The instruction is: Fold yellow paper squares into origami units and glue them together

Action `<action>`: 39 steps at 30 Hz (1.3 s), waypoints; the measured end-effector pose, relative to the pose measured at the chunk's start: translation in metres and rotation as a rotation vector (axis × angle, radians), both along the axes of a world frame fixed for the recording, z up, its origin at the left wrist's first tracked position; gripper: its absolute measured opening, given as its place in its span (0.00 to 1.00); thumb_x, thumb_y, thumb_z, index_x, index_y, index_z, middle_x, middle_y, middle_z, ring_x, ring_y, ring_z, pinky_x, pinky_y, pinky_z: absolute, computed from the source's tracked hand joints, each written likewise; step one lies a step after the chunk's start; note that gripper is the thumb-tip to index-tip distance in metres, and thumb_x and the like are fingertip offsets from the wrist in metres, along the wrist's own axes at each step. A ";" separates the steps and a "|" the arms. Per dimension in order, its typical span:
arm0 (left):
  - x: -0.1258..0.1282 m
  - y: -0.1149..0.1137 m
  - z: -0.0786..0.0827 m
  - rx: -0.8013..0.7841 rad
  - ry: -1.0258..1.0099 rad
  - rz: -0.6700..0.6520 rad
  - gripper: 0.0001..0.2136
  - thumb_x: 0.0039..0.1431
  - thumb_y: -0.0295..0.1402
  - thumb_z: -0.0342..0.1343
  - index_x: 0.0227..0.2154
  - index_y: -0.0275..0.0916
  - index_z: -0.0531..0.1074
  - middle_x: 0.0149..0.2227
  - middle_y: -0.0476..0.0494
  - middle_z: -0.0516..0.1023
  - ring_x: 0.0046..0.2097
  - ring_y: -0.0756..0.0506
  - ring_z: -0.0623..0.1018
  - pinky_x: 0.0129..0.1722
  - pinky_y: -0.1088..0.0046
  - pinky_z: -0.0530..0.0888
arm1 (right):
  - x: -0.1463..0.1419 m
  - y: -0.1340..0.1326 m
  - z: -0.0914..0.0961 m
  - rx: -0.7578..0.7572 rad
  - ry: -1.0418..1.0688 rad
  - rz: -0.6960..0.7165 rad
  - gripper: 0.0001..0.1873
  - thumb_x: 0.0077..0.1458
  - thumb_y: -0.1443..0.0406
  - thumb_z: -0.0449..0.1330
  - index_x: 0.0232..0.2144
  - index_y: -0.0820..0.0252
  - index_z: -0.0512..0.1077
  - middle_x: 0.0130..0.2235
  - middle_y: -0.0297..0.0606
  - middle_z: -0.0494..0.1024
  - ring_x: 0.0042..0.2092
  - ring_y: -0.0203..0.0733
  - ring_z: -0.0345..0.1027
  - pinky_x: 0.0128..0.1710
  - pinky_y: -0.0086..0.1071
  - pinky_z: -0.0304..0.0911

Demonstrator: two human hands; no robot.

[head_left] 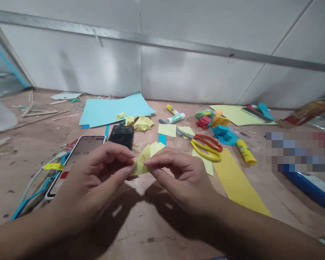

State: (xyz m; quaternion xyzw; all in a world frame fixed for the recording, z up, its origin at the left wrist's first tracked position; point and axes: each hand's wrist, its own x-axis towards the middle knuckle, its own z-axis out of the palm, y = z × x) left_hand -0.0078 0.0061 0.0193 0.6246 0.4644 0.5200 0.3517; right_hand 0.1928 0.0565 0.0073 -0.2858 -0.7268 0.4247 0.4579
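1. All clock directions are read from the folded yellow paper point(144, 159), with 12 o'clock toward the wall point(178, 76). This creased piece is held up in front of the person, between the two hands, above the worktop point(157, 227).
2. The left hand point(97, 173) comes in from between 8 and 9 o'clock; its fingers pinch the near left edge of the paper, thumb against forefinger.
3. The right hand point(185, 173) comes in from 4 o'clock; its thumb and forefinger pinch the paper's right part.
4. A white-edged smartphone point(79, 148) lies at 9 o'clock, partly behind the left hand, its screen showing "00:19". A black phone point(121, 134) lies between 10 and 11.
5. At 11 are light blue sheets point(108, 110); at 12, a pointed cluster of folded yellow pieces point(144, 123).
6. Toward 1 lie a yellow paper square point(167, 130) and a white-and-green glue stick point(176, 118).
7. Scissors point(208, 142) with one red and one yellow handle lie between 2 and 3.
8. Red point(203, 122) and blue folded shapes point(222, 133) sit at 2; a yellow tube point(245, 152) lies at 3, and a deeper yellow strip point(237, 180) between 3 and 4.
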 end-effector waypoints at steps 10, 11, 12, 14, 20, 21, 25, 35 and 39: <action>-0.002 -0.003 -0.018 0.133 0.205 -0.014 0.13 0.65 0.26 0.59 0.47 0.49 0.70 0.39 0.52 0.79 0.38 0.51 0.81 0.38 0.77 0.79 | -0.001 -0.001 0.001 0.011 0.075 -0.041 0.11 0.54 0.76 0.64 0.34 0.57 0.83 0.31 0.35 0.83 0.34 0.35 0.76 0.36 0.28 0.70; -0.003 -0.003 -0.018 0.127 0.223 -0.014 0.10 0.65 0.26 0.59 0.45 0.48 0.70 0.38 0.52 0.79 0.38 0.50 0.81 0.37 0.76 0.78 | -0.001 -0.001 0.001 0.025 0.072 -0.040 0.10 0.54 0.75 0.65 0.34 0.58 0.83 0.32 0.36 0.82 0.35 0.36 0.76 0.36 0.29 0.70; -0.003 -0.002 -0.017 0.125 0.241 -0.021 0.08 0.65 0.27 0.58 0.43 0.47 0.71 0.37 0.51 0.79 0.37 0.49 0.80 0.36 0.76 0.78 | -0.001 -0.002 0.001 0.038 0.073 -0.035 0.10 0.54 0.75 0.65 0.34 0.58 0.83 0.32 0.36 0.82 0.35 0.36 0.76 0.36 0.29 0.70; -0.005 -0.001 -0.016 0.135 0.271 -0.054 0.04 0.65 0.27 0.57 0.37 0.44 0.71 0.36 0.50 0.79 0.37 0.49 0.80 0.35 0.75 0.77 | -0.001 -0.003 0.002 0.057 0.080 -0.028 0.10 0.54 0.75 0.65 0.34 0.59 0.83 0.32 0.37 0.83 0.35 0.37 0.76 0.37 0.30 0.70; -0.005 -0.003 -0.017 0.184 0.311 -0.019 0.07 0.63 0.27 0.60 0.41 0.45 0.72 0.36 0.52 0.79 0.35 0.52 0.79 0.34 0.80 0.76 | -0.003 -0.005 0.003 0.072 0.074 -0.040 0.10 0.54 0.76 0.64 0.34 0.59 0.83 0.32 0.38 0.83 0.35 0.38 0.77 0.37 0.30 0.71; -0.004 -0.003 -0.017 0.218 0.318 -0.013 0.09 0.61 0.25 0.62 0.41 0.45 0.72 0.36 0.52 0.79 0.35 0.52 0.79 0.34 0.81 0.76 | -0.003 -0.005 0.003 0.077 0.076 -0.033 0.11 0.54 0.76 0.64 0.35 0.59 0.83 0.33 0.38 0.83 0.35 0.38 0.77 0.37 0.30 0.71; -0.001 -0.003 -0.013 0.381 0.416 -0.068 0.08 0.59 0.20 0.59 0.31 0.41 0.72 0.36 0.50 0.79 0.34 0.54 0.80 0.34 0.84 0.75 | 0.000 -0.006 0.005 0.124 0.020 -0.004 0.14 0.54 0.78 0.61 0.37 0.60 0.83 0.35 0.38 0.84 0.36 0.35 0.78 0.38 0.27 0.71; -0.002 -0.010 -0.021 0.331 0.343 0.011 0.11 0.59 0.20 0.60 0.36 0.45 0.76 0.50 0.48 0.76 0.44 0.49 0.83 0.43 0.76 0.80 | 0.002 -0.004 0.003 0.042 -0.037 -0.028 0.10 0.57 0.73 0.65 0.39 0.57 0.84 0.37 0.38 0.86 0.37 0.38 0.80 0.39 0.29 0.74; -0.001 -0.007 -0.013 0.301 0.363 -0.014 0.11 0.57 0.21 0.64 0.37 0.46 0.76 0.46 0.49 0.79 0.42 0.49 0.83 0.39 0.78 0.79 | 0.002 -0.003 0.000 -0.059 -0.007 -0.083 0.09 0.57 0.70 0.67 0.37 0.53 0.85 0.37 0.36 0.86 0.38 0.39 0.80 0.40 0.31 0.75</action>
